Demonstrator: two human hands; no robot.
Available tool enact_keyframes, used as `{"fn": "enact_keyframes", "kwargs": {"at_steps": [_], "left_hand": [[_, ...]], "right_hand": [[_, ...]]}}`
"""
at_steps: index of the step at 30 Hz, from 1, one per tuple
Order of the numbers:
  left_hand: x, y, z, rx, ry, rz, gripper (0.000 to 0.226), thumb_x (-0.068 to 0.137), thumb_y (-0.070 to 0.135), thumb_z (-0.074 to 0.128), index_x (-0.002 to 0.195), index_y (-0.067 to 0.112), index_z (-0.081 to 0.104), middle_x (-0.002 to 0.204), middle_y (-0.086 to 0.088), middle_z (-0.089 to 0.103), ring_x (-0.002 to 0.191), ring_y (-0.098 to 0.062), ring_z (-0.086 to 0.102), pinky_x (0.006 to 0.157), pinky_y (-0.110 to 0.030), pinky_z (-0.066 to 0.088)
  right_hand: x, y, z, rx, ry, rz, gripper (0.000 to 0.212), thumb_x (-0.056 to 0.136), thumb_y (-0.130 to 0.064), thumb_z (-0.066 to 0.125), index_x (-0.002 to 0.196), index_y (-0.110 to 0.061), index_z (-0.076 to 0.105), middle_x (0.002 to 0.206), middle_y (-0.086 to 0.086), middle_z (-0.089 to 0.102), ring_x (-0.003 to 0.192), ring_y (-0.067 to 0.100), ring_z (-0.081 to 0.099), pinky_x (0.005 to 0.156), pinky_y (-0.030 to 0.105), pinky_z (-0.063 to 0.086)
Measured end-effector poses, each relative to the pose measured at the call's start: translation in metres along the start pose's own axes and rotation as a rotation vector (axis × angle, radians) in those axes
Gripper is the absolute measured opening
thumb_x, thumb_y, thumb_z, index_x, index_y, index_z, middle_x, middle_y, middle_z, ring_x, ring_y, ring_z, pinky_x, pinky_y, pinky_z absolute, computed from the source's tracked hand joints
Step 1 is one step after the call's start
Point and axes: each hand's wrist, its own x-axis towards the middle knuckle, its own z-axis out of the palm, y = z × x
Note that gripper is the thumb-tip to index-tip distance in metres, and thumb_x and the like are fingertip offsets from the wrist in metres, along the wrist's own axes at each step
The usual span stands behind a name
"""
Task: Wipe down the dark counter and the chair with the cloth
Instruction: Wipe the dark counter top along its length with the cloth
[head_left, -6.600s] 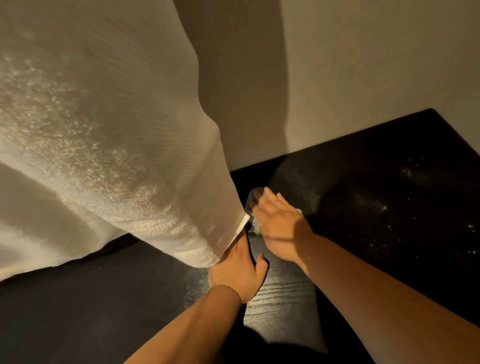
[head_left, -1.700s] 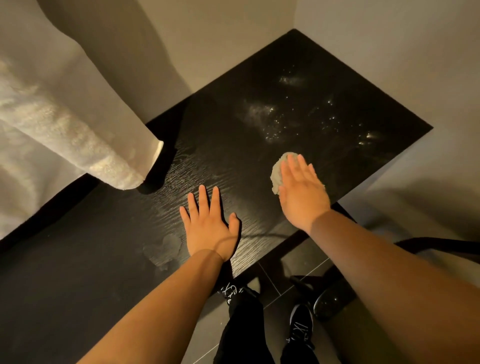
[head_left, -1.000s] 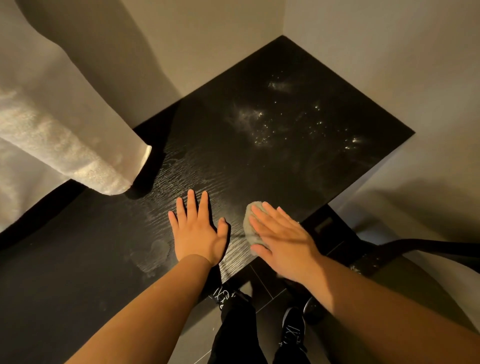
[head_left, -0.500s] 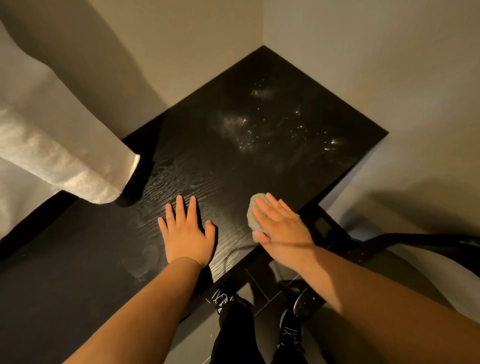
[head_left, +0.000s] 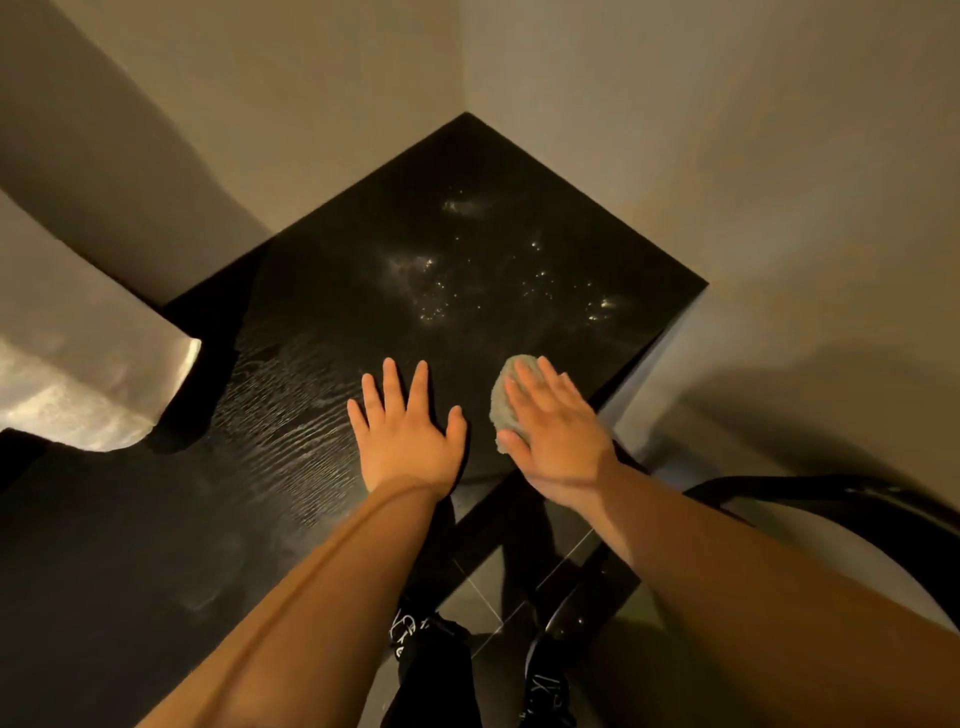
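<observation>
Left of both flat hands, a white towel overhanging the counter.

Probably a hotel room or home corner: a dark wood-grain counter meets plain beige walls, with a white towel hanging and a tiled floor.

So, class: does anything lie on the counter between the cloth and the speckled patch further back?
Nothing visible does. The right hand presses the cloth flat on the dark counter; bare surface runs to the specks. The left hand lies alongside.
</observation>
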Motion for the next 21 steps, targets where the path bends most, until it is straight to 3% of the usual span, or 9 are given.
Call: {"fn": "enact_keyframes", "kwargs": {"at_steps": [3, 9, 12, 17, 19, 21], "left_hand": [[0.000, -0.002, 0.004, 0.002, 0.018, 0.000, 0.079, 0.096, 0.069, 0.026, 0.167, 0.036, 0.012, 0.177, -0.005, 0.001, 0.162, -0.034, -0.006, 0.130, -0.056, 0.000], [0.003, -0.001, 0.003, 0.011, -0.020, -0.004, 0.079, 0.096, 0.068, 0.025, 0.167, 0.039, 0.004, 0.177, -0.002, -0.008, 0.162, -0.032, -0.013, 0.130, -0.054, -0.004], [0.003, -0.003, 0.003, 0.018, -0.005, 0.012, 0.080, 0.097, 0.068, 0.025, 0.168, 0.035, 0.008, 0.177, -0.005, -0.003, 0.162, -0.034, -0.009, 0.130, -0.056, -0.002], [0.004, -0.003, 0.004, 0.026, 0.008, 0.012, 0.081, 0.096, 0.067, 0.027, 0.168, 0.033, 0.012, 0.177, -0.008, 0.001, 0.162, -0.036, -0.004, 0.130, -0.057, 0.001], [0.004, -0.003, 0.004, 0.029, 0.011, 0.016, 0.081, 0.096, 0.066, 0.028, 0.168, 0.033, 0.013, 0.177, -0.007, 0.002, 0.162, -0.036, -0.004, 0.130, -0.057, 0.001], [0.004, -0.002, 0.003, 0.028, 0.010, 0.016, 0.080, 0.096, 0.066, 0.028, 0.168, 0.033, 0.013, 0.177, -0.007, 0.002, 0.162, -0.036, -0.004, 0.130, -0.057, 0.001]], "right_hand": [[0.015, 0.035, -0.001, -0.051, -0.059, -0.124, 0.067, 0.105, -0.050, 0.013, 0.164, -0.019, 0.004, 0.172, -0.002, -0.006, 0.157, 0.019, -0.015, 0.128, 0.038, -0.005], [0.046, 0.053, -0.021, 0.030, 0.063, 0.269, 0.064, 0.108, -0.044, 0.021, 0.164, -0.015, 0.008, 0.172, 0.006, 0.001, 0.158, 0.028, -0.006, 0.128, 0.043, 0.000], [0.032, 0.013, -0.004, 0.070, 0.168, 0.173, 0.063, 0.104, -0.041, 0.029, 0.160, -0.012, 0.029, 0.170, 0.010, 0.019, 0.158, 0.031, 0.007, 0.128, 0.045, 0.006], [0.029, 0.027, 0.002, 0.021, 0.089, -0.177, 0.064, 0.100, -0.043, 0.032, 0.157, -0.016, 0.039, 0.167, 0.004, 0.028, 0.157, 0.026, 0.016, 0.127, 0.042, 0.013], [0.044, 0.050, -0.007, -0.012, 0.047, -0.126, 0.063, 0.104, -0.043, 0.030, 0.161, -0.017, 0.029, 0.170, 0.003, 0.021, 0.158, 0.025, 0.007, 0.127, 0.038, 0.001], [0.058, 0.060, -0.012, -0.001, 0.067, 0.049, 0.063, 0.105, -0.042, 0.025, 0.163, -0.016, 0.020, 0.171, 0.004, 0.014, 0.158, 0.027, 0.001, 0.125, 0.038, -0.004]]}}
